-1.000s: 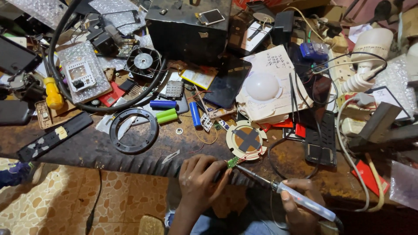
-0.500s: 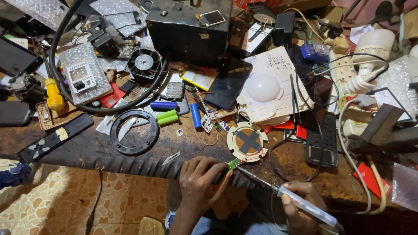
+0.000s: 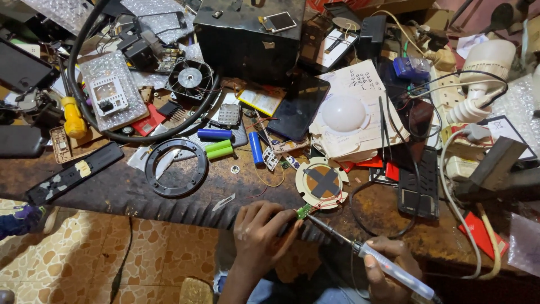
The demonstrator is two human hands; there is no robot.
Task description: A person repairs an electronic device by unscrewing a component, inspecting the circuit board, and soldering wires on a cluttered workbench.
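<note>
My left hand (image 3: pixel 263 235) pinches a small green circuit board (image 3: pixel 304 211) at the workbench's near edge. My right hand (image 3: pixel 388 270) grips a soldering iron (image 3: pixel 371 256) with a clear handle; its metal tip touches the little board. Thin red wires run from the board to a round white disc with a dark cross (image 3: pixel 322 182) lying just beyond it on the bench.
The worn bench (image 3: pixel 118 188) is crowded: a black ring (image 3: pixel 176 167), blue and green cylindrical cells (image 3: pixel 220 142), a white bulb dome (image 3: pixel 343 112), a cooling fan (image 3: pixel 190 78), a black box (image 3: pixel 247 34), a thick black cable (image 3: pixel 95 124), a phone shell (image 3: pixel 417 186) and loose wires. Patterned floor tiles (image 3: pixel 84 259) lie below left.
My hands and the soldering iron stay almost where they were; the iron's tip remains on the small board. Only slight camera drift shows.
</note>
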